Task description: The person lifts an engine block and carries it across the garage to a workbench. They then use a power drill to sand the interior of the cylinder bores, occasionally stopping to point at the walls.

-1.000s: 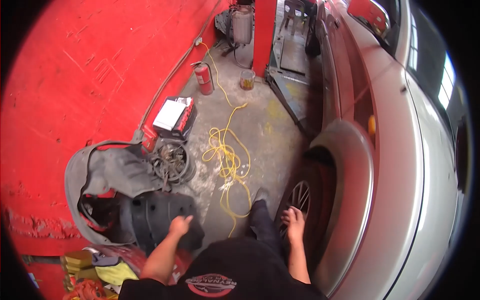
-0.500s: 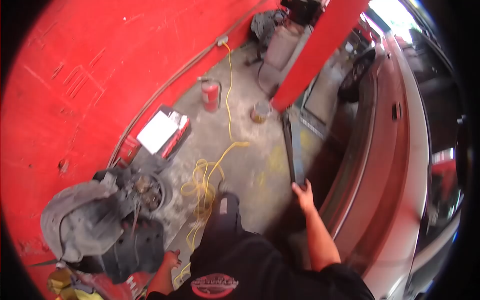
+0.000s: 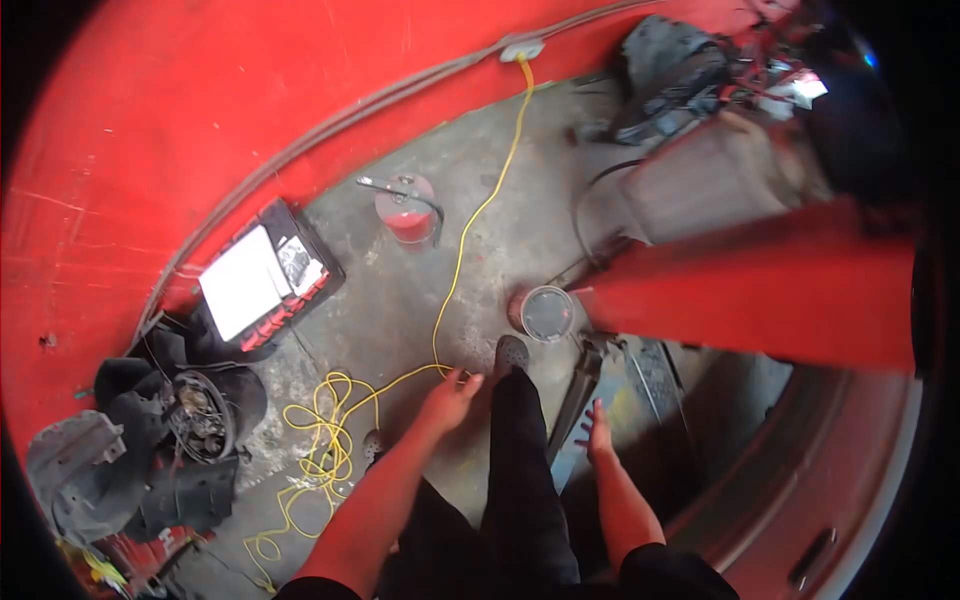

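The left hand (image 3: 452, 395), fingers loosely open and empty, hangs just above the yellow cord (image 3: 452, 290), which runs away toward the wall; the right hand (image 3: 597, 432), probably open too, hangs farther off.

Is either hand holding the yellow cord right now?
No: left hand and right hand are both open and empty, and the yellow cord lies on the floor.

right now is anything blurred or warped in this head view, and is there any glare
Head view: strong fisheye bends the red painted wall and grey concrete floor into curves; black vignette rings the corners; the red steel lift post is motion-smeared; a bright blown-out patch sits top right; both bare hands, left and right, look fairly sharp.
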The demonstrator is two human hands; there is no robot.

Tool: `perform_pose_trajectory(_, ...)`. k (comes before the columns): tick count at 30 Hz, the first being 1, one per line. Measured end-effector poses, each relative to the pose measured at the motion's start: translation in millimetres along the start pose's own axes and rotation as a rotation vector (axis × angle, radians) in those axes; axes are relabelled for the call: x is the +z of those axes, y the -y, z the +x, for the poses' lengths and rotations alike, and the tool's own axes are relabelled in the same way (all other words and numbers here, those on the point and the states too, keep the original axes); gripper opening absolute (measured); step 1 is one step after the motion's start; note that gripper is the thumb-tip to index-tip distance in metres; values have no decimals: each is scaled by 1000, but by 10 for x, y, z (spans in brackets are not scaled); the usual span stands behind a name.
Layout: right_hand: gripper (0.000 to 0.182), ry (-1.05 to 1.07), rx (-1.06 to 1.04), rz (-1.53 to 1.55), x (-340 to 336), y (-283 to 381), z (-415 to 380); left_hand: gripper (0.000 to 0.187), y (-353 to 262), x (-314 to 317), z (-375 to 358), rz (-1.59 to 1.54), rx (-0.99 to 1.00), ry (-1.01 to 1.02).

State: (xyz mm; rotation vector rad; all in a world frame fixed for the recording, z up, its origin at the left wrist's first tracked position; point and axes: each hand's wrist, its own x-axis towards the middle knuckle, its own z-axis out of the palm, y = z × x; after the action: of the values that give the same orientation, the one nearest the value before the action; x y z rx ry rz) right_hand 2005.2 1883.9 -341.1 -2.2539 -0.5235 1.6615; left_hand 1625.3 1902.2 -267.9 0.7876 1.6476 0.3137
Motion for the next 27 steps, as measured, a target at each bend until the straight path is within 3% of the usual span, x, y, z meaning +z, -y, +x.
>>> perform_pose_trajectory(1, 91, 29, -6, -51, 59, 245, 511, 91, -61, 253, 404, -28, -33, -11)
perform_pose_trajectory(2, 110, 53, -17, -71, 130, 432, 1046, 91, -114, 504, 836, -56, -65, -18)
perform_pose_trajectory(3, 107, 137, -276, -15, 159, 408, 1811, 91, -104, 758, 1286, -114, -10, 1)
perform_pose_trajectory(5, 94, 36, -120, -89, 657, 1321, 1715, 91, 155, 1403, 2177, -170, 78, 14)
perform_pose_trajectory(6, 101, 136, -356, -315, 386, 1057, 2796, 90, -21, 1494, 2417, -178, 29, -9)
perform_pose_trajectory(8, 103, -13, -13, -265, 676, 1335, 2959, 86, -252, 1596, 2814, -202, -19, -71)
perform_pose_trajectory(9, 102, 189, -17, -266, 668, 1314, 3224, 84, -119, 1865, 3116, -141, -10, -197)
perform_pose_trajectory(10, 100, 187, 51, -324, 821, 1415, 3098, 86, 93, 2201, 3411, -143, 60, -398)
perform_pose_trajectory(11, 98, 270, 78, -165, 851, 1246, 3356, 90, 48, 2113, 3441, -197, -128, -178)
perform_pose_trajectory(12, 94, 69, 8, -198, 1084, 1265, 3172, 95, 108, 2121, 3475, -327, -91, -146)
perform_pose_trajectory(14, 91, 9, -49, -213, 1382, 1387, 2621, 99, 209, 2029, 3323, -455, -134, -194)
perform_pose_trajectory(16, 86, -6, -340, -302, 1257, 929, 2856, 100, 247, 1808, 3113, -523, -108, -205)
perform_pose_trajectory(18, 85, 77, -284, -170, 1248, 856, 2338, 100, 356, 1746, 2733, -633, -18, -300)
perform_pose_trajectory(20, 82, 120, -225, -124, 1249, 829, 1711, 98, 352, 1482, 2009, -701, -9, -333)
perform_pose_trajectory(22, 78, 200, -257, -136, 1548, 1003, 519, 96, 429, 1219, 1161, -730, 7, -431)
perform_pose_trajectory(24, 72, 339, -278, -224, 1521, 720, 179, 95, 546, 928, 237, -876, 0, -495)
perform_pose_trajectory(27, 74, 534, -305, -408, 1912, 528, -1111, 98, 1040, 720, -1022, -954, 23, -730)
